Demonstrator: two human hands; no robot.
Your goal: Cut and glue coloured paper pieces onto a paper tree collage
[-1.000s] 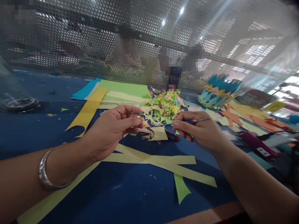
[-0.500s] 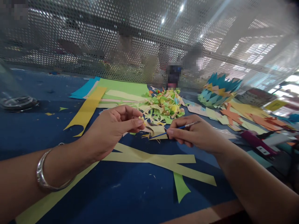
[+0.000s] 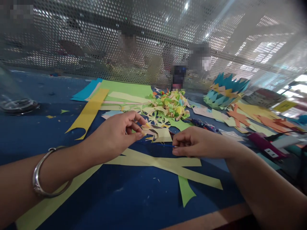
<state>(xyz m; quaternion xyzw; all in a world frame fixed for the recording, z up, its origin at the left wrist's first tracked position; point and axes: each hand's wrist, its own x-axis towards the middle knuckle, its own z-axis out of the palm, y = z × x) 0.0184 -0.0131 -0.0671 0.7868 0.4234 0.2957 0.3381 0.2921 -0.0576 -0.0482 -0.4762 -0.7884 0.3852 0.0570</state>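
My left hand (image 3: 122, 132), with a silver bangle at the wrist, pinches a small yellow paper piece (image 3: 144, 133) between thumb and fingers. Most of that piece is hidden by the fingertips. My right hand (image 3: 192, 142) is closed around a thin blue paintbrush (image 3: 164, 145), whose handle points left toward the left hand; its bristle end is hidden by the hand. Behind and between the hands lie a pale yellow cut-out paper scrap (image 3: 164, 134) and thin curled offcuts. Crossed pale yellow paper strips (image 3: 153, 161) lie in front of both hands.
A heap of curled paper pieces (image 3: 172, 103) stands behind the hands. To the left are a yellow strip (image 3: 90, 111), green sheets (image 3: 129, 88) and a clear container (image 3: 16, 103). At right are a layered paper crown (image 3: 225, 91), orange scraps (image 3: 240, 115) and a purple power strip (image 3: 266, 145).
My right hand has moved down and tilted, so the brush's metal end no longer shows. My left fingers have parted slightly and dropped a little. A dark patterned object now shows behind the right hand.
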